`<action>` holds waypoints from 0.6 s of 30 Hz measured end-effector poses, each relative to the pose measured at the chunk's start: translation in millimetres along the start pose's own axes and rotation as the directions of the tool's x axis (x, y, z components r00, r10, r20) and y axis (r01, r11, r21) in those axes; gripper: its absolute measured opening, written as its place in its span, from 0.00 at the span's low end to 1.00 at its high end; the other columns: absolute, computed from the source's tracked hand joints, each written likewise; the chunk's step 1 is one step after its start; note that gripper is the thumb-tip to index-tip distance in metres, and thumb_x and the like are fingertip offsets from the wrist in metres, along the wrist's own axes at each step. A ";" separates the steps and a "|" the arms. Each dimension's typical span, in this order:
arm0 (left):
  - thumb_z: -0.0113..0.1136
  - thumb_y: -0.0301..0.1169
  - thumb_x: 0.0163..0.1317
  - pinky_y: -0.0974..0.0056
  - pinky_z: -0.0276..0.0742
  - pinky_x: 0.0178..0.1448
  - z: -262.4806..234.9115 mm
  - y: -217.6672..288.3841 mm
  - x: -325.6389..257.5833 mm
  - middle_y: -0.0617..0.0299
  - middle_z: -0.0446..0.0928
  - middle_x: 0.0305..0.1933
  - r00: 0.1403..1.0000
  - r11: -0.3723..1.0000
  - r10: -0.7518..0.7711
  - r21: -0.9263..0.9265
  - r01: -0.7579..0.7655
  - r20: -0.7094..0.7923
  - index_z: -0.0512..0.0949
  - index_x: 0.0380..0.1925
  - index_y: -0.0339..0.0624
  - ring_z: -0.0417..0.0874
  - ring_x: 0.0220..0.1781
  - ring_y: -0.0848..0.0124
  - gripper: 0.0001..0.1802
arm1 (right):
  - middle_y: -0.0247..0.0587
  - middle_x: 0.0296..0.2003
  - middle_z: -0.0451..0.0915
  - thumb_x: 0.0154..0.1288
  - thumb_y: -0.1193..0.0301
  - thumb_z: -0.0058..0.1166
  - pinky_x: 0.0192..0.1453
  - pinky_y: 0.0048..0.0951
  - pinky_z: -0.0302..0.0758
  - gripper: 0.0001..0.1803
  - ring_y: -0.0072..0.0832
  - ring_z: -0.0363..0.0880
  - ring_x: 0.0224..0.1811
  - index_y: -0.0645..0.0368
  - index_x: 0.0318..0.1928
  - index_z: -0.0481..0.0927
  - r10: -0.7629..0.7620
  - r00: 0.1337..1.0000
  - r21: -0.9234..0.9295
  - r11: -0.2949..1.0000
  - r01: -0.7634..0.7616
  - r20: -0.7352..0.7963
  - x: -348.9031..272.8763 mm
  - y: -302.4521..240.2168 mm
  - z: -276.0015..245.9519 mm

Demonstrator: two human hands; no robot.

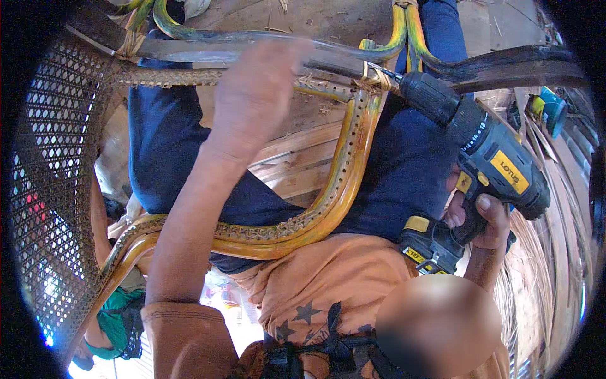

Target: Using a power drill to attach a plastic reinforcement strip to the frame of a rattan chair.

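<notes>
A black and yellow cordless drill [489, 151] is gripped at its handle by my right hand [483, 218]. Its bit points left at a strip-bound joint [374, 77], where a dark pole meets a curved yellow rattan frame [360, 145]; whether the tip touches cannot be seen. Small holes run along the frame's inner face, some filled with short frayed cane ends. Over the dark rail [196, 50] hovers my left hand [255, 95], smeared by motion, its fingers too blurred to read. On the left, a woven cane panel [53, 145] joins the frame.
The frame lies across my legs in dark blue trousers [167, 145]. Long split strips [536, 265] pile up at right, near a teal can [553, 112]. Wood pieces [297, 158] lie beneath. Another person in a green garment [117, 322] is at lower left.
</notes>
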State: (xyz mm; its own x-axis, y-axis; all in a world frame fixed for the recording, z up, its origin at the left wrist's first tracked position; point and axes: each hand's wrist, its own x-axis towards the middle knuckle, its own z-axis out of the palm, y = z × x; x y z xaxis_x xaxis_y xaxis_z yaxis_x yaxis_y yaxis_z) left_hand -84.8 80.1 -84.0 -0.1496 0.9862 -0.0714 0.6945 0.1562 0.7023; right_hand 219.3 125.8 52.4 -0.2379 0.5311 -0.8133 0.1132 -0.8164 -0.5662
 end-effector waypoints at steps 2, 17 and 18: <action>0.58 0.30 0.52 0.61 0.72 0.43 6.3 -1.8 -7.2 0.58 0.74 0.38 0.948 0.927 0.261 0.224 -0.299 0.183 0.76 0.40 0.44 0.75 0.40 0.62 0.14 | 0.55 0.35 0.75 0.48 0.64 0.55 0.20 0.26 0.71 0.31 0.27 0.72 0.18 0.73 0.49 0.66 0.003 1.000 -0.015 1.000 -0.003 0.005 1.2 0.2 0.7; 0.57 0.30 0.47 0.62 0.70 0.36 42.4 -5.1 -7.9 0.63 0.69 0.28 0.947 0.920 0.297 0.228 -0.318 0.123 0.72 0.25 0.48 0.74 0.33 0.65 0.05 | 0.52 0.35 0.75 0.47 0.64 0.57 0.21 0.25 0.72 0.32 0.26 0.73 0.17 0.73 0.50 0.66 0.049 0.997 -0.076 0.996 -0.053 -0.052 4.0 -2.6 3.3; 0.56 0.31 0.50 0.61 0.71 0.38 43.4 -1.3 -4.4 0.62 0.70 0.30 0.993 0.977 0.116 0.175 -0.120 0.033 0.73 0.27 0.47 0.74 0.34 0.64 0.04 | 0.54 0.35 0.76 0.47 0.66 0.56 0.21 0.26 0.72 0.30 0.27 0.73 0.18 0.73 0.49 0.67 0.052 0.998 -0.057 0.997 -0.055 -0.046 3.2 -3.2 4.5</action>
State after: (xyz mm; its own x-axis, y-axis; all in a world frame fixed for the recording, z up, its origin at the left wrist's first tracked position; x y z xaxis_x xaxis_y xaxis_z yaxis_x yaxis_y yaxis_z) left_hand -54.5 77.9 -115.4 -0.0446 0.9989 -0.0130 0.8200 0.0441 0.5707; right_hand 213.9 129.1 52.3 -0.1867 0.4974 -0.8472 0.1810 -0.8301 -0.5274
